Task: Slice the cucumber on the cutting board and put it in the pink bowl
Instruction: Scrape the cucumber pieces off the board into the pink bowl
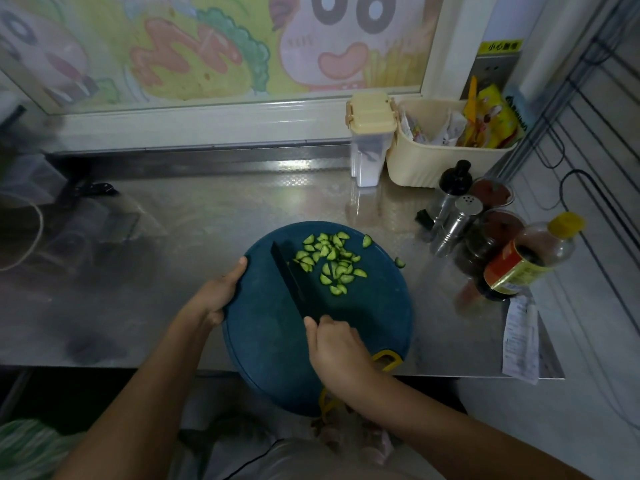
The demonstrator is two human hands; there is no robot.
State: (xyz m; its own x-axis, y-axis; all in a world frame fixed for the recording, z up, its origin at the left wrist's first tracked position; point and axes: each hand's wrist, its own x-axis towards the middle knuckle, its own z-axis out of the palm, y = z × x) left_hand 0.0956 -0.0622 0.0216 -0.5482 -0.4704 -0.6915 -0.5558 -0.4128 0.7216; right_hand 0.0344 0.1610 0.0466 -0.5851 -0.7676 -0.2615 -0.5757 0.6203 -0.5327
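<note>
- A round dark teal plastic cutting board (270,341) lies on the stainless steel table (173,220), and its near part overhangs the table's front edge.
- Small green half-moon cucumber slices (329,261) lie heaped on the far half of the cutting board. One stray piece (400,262) sits at the board's right rim.
- The left hand (218,292) grips the cutting board's left rim, thumb on top.
- The right hand (337,348) is curled round the handle of a black-bladed knife (291,278). The blade runs across the board just left of the slices, touching the nearest ones.
- At the table's right stand a bottle with a yellow cap and a red and gold label (530,261), whose print is unreadable, and a metal shaker (457,223).
- A cream plastic basket (440,157) at the back holds packets.
- A yellow wall sticker (500,46) begins "小心"; the rest is blurred.
- A paper receipt (521,341) hangs over the table's right corner, its text too small to read.
</note>
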